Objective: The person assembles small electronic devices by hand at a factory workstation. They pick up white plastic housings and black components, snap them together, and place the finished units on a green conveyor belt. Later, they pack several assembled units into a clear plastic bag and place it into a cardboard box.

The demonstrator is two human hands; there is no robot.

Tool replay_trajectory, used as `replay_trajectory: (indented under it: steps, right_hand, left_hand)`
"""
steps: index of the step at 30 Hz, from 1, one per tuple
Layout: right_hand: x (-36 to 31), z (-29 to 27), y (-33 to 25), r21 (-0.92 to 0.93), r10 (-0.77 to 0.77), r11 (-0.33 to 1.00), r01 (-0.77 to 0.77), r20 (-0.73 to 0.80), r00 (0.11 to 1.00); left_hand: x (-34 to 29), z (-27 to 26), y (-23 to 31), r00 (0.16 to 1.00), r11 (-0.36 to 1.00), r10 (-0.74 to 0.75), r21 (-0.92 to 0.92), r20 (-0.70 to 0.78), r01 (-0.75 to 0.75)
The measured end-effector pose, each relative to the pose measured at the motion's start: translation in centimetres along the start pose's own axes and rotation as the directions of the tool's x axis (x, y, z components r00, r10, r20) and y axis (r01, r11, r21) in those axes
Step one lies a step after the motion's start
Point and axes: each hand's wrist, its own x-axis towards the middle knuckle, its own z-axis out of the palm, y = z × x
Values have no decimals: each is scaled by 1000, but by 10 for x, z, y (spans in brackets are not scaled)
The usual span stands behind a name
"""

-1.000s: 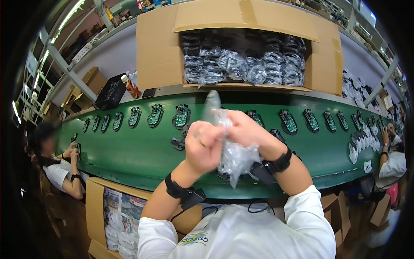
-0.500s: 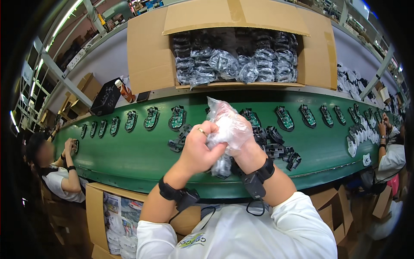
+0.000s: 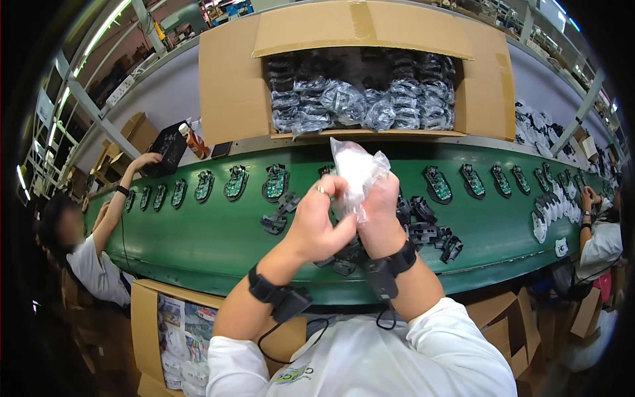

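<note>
A crinkled clear plastic bag (image 3: 355,171) with a white item inside is up over the green bench, between my two hands. The item's exact kind is hidden by the wrinkled film. My left hand (image 3: 316,221), with a ring on one finger, has its thumb and fingers closed at the bag's lower left side. Against the bag's right side, my right hand (image 3: 381,205) is curled, its fingers mostly behind the film. Black plastic parts (image 3: 423,228) lie in a loose heap just right of my hands, and more lie beneath and to the left.
Dark shells with green circuit boards (image 3: 276,182) stand in a row along the green bench (image 3: 198,241). A cardboard box (image 3: 489,89) of bagged dark parts is behind. At left, a co-worker's hand (image 3: 149,159) touches a black crate (image 3: 167,149). White shells (image 3: 549,206) lie at right.
The bag has turned and bunched smaller between my hands, showing more of its white content. My left hand has shifted slightly right. The left co-worker has stretched an arm out to the black crate.
</note>
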Motion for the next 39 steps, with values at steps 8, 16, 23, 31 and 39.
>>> replay_trajectory:
  steps: [8, 16, 23, 31, 39]
  right_hand:
    - [-23, 22, -5, 298, -107, 949, 99, 9, 994]
    - [-51, 45, -20, -216, -257, 943, 253, 9, 966]
    - [-58, 31, -34, -644, -469, 561, 521, 271, 840]
    - [-83, 46, -33, -454, -389, 804, 383, 86, 917]
    - [-131, 11, -5, -705, 9, 643, 300, 398, 917]
  left_hand:
    - [26, -14, 1, 947, 953, 188, 186, 260, -240]
    - [18, 39, 15, 974, 969, -217, -137, -59, 208]
    - [-7, 42, 33, 943, 932, 328, 146, 46, -332]
    - [-36, 44, 42, 998, 981, -38, -189, 58, 49]
    - [-68, 42, 72, 804, 614, -541, -768, -245, 179]
